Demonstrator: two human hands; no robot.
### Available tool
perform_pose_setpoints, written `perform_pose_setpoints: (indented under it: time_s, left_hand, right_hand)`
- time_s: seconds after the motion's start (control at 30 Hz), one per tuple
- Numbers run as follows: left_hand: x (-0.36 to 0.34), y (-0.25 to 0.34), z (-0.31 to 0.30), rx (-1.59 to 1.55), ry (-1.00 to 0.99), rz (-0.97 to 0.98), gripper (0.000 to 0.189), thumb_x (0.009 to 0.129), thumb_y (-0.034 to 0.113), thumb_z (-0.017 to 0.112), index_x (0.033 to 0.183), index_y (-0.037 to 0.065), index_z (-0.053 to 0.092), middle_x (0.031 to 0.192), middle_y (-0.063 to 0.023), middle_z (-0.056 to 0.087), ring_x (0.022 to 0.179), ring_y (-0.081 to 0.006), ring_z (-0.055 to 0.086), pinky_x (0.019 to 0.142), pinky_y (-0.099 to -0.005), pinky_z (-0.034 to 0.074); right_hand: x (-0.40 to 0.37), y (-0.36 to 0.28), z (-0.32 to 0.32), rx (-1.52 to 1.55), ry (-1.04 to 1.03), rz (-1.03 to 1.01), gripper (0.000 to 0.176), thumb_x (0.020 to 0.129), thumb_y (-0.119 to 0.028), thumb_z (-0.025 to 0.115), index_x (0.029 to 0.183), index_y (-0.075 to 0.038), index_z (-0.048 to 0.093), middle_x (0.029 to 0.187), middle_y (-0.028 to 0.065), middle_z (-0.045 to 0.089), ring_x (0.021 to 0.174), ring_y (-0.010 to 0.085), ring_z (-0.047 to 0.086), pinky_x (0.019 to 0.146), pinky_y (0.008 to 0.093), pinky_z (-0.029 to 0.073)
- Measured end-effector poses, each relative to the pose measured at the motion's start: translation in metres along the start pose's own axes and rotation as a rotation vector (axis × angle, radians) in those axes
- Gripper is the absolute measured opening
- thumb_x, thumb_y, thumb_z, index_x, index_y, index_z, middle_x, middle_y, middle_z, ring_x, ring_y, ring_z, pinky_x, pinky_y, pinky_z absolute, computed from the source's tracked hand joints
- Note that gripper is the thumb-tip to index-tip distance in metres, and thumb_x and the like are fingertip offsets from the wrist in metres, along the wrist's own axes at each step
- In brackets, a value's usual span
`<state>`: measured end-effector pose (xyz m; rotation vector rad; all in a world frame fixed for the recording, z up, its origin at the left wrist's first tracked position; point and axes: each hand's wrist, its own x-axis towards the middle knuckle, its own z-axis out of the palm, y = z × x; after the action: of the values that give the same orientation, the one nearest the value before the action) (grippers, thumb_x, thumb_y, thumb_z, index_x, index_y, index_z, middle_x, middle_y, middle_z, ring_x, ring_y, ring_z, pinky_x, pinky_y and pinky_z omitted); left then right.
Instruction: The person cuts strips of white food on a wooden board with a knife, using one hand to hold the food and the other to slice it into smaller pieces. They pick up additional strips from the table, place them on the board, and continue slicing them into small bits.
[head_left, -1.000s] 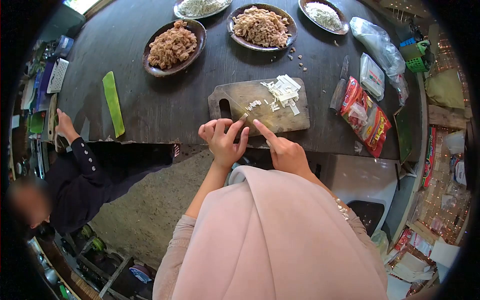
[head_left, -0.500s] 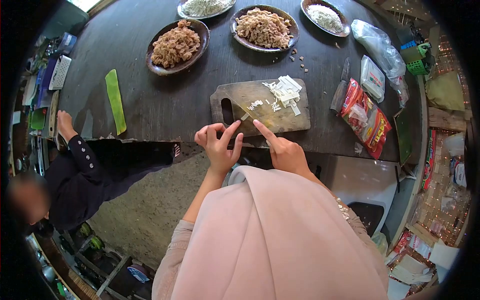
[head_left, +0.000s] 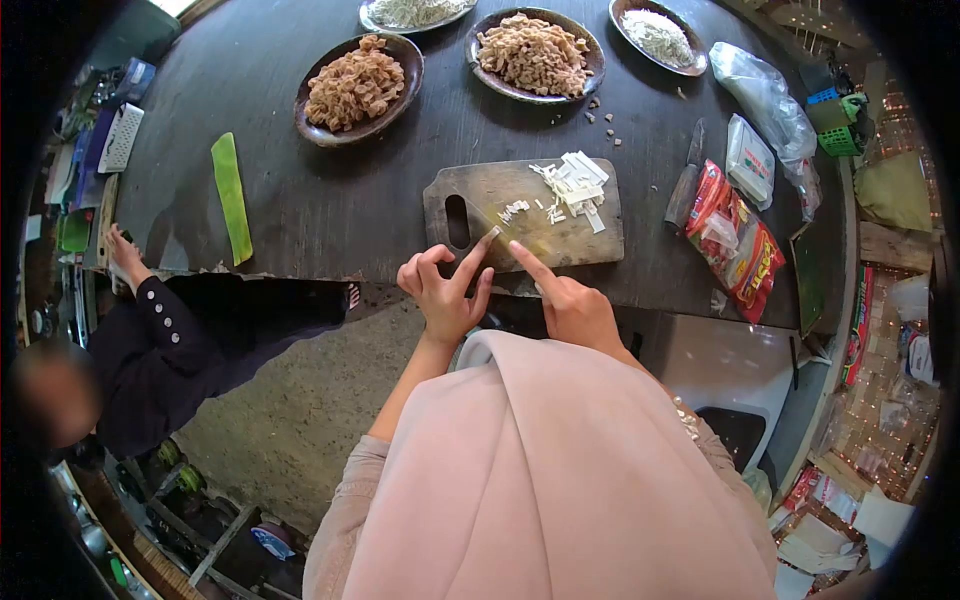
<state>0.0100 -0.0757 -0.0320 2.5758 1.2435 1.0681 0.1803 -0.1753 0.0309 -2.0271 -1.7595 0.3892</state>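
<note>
A wooden cutting board (head_left: 560,240) lies near the table's front edge. My left hand (head_left: 447,298) has its fingers apart, the index fingertip on a small white strip on the board. Closed on what looks like a knife, my right hand (head_left: 575,310) points its index finger along the thin blade (head_left: 487,208), which slants up and left across the board. The handle is hidden under the hand. Tiny white cut pieces (head_left: 514,210) lie beyond the blade. A pile of longer white strips (head_left: 578,185) rests on the board's right side.
Brown plates hold brown pieces (head_left: 355,85), brown chunks (head_left: 535,55) and white shreds (head_left: 655,38). A knife (head_left: 686,175), a red packet (head_left: 735,240) and plastic bags (head_left: 765,95) lie at right. A green leaf strip (head_left: 231,200) is at left, near another person's hand (head_left: 122,255).
My left index fingertip has shifted slightly right and up, onto the white strip. My right hand has barely moved. The other person's hand at left has moved a little.
</note>
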Motion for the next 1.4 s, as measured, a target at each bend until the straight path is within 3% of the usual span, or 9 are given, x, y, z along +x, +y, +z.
perform_pose_setpoints:
  time_s: [0.43,0.5,0.6,1.13,1.2,1.33,1.4]
  left_hand:
    - [-0.001,-0.001,0.0,-0.01,0.011,0.006,0.034,0.09,0.037,0.071,0.123,0.028,0.076,0.103,-0.0036,0.044,0.104,-0.0255,0.038,0.096,-0.0431,0.027]
    - [0.001,0.001,-0.002,-0.037,0.0,0.008,0.032,0.093,0.032,0.069,0.122,0.024,0.077,0.103,-0.0058,0.044,0.106,-0.0265,0.037,0.099,-0.0422,0.026]
    - [0.0,-0.001,0.001,-0.009,0.007,0.0,0.033,0.091,0.036,0.071,0.122,0.027,0.076,0.105,-0.0038,0.045,0.104,-0.0259,0.038,0.096,-0.0434,0.027]
    - [0.001,0.001,-0.001,-0.036,0.015,0.001,0.033,0.09,0.035,0.072,0.122,0.027,0.077,0.105,-0.004,0.044,0.105,-0.0263,0.038,0.097,-0.0428,0.027]
    - [0.002,0.002,-0.003,-0.064,-0.007,0.0,0.032,0.095,0.031,0.068,0.124,0.022,0.076,0.105,-0.0066,0.044,0.107,-0.0271,0.037,0.1,-0.0426,0.026]
    - [0.003,0.001,-0.003,-0.039,-0.026,0.007,0.032,0.094,0.03,0.068,0.124,0.022,0.076,0.105,-0.0068,0.044,0.107,-0.027,0.037,0.1,-0.0425,0.026]
    - [0.001,0.001,-0.002,-0.03,-0.015,-0.015,0.032,0.09,0.034,0.072,0.121,0.027,0.077,0.107,-0.0046,0.045,0.106,-0.0267,0.038,0.098,-0.0434,0.027]
  right_hand:
    - [0.006,0.0,0.006,-0.03,0.004,0.003,0.091,0.082,-0.001,0.063,0.16,-0.037,0.033,0.062,0.0096,0.057,0.053,0.0285,0.064,0.052,0.0433,0.055]
    - [0.006,0.002,0.007,-0.031,0.004,0.012,0.091,0.083,-0.001,0.063,0.16,-0.037,0.033,0.062,0.0097,0.057,0.053,0.0288,0.064,0.052,0.0437,0.056]
    - [0.002,0.001,0.005,-0.024,-0.005,0.005,0.09,0.084,-0.001,0.063,0.16,-0.037,0.032,0.062,0.01,0.058,0.053,0.0293,0.065,0.053,0.0444,0.056]
    - [0.009,0.0,0.006,-0.01,-0.002,0.027,0.089,0.084,-0.001,0.063,0.16,-0.036,0.034,0.061,0.0095,0.058,0.053,0.0289,0.064,0.053,0.044,0.056]
    - [0.005,-0.003,0.004,-0.01,-0.002,0.005,0.088,0.084,-0.001,0.063,0.16,-0.036,0.034,0.061,0.0096,0.058,0.053,0.0289,0.064,0.053,0.0439,0.056]
    - [0.004,-0.006,0.009,-0.047,-0.007,0.001,0.087,0.085,-0.002,0.063,0.16,-0.036,0.035,0.062,0.0097,0.059,0.053,0.029,0.065,0.053,0.0435,0.056]
    - [0.01,-0.005,0.009,-0.023,0.006,0.014,0.087,0.085,-0.002,0.063,0.16,-0.036,0.035,0.062,0.0098,0.059,0.053,0.029,0.065,0.052,0.0436,0.055]
